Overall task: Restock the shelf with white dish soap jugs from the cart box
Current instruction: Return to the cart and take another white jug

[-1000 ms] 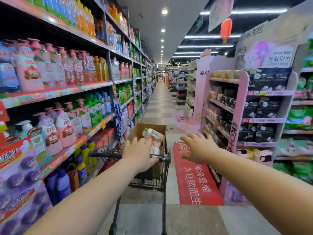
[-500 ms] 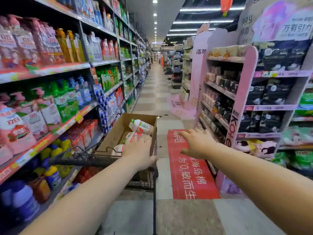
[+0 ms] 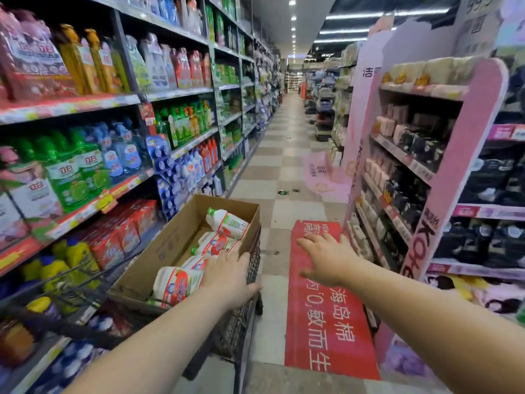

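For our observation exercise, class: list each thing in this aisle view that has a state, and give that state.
Box: open, in the cart.
Jugs: capped, lying on their sides in the box.
Cart: beside the shelf.
Left hand: on the cart rim, grip unclear.
Right hand: open, in the air, holding nothing.
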Demonstrator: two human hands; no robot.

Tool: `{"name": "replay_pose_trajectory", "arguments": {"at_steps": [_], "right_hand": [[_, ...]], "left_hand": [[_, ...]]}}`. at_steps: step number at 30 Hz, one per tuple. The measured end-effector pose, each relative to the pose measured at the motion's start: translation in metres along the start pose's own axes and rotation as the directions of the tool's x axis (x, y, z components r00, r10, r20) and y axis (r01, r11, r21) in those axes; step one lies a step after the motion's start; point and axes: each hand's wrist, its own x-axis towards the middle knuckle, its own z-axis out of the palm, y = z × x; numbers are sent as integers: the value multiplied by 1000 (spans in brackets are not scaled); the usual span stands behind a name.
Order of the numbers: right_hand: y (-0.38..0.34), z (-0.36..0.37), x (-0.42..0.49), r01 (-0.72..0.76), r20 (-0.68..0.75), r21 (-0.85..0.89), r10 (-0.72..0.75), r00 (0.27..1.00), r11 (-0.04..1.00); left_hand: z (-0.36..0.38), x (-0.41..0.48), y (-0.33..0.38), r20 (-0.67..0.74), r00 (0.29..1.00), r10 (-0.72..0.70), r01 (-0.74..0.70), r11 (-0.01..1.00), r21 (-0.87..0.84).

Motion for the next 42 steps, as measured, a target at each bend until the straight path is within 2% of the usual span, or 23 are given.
{"name": "replay_pose_trajectory", "arguments": {"at_steps": [12,17,20,26,33,38,42], "right_hand": [[31,11,197,117,58,-18,-116,992,993],[24,8,288,175,80,-43,-171,982,984],[10,15,335,240,123,-40,-234,964,970],[-20,29,420,377,199,-17,-366,909,926],[-40,63,530,509,299,65,-503,811,859],[-39,98,609,549,375,156,-563,736,821],[-39,131,652,528,432,243,-578,693,814]], "left_hand": [[48,185,-55,69,989,-128,136,983,-127],[64,245,-102,75,974,-213,222,966,-136],[75,261,-129,125,951,-283,301,940,-161],[95,268,-174,206,881,-425,456,881,-130],[118,306,-204,279,748,-602,646,757,-96],[138,363,-201,369,653,-662,735,671,-96],[154,408,-190,442,588,-677,783,614,-102]]}}
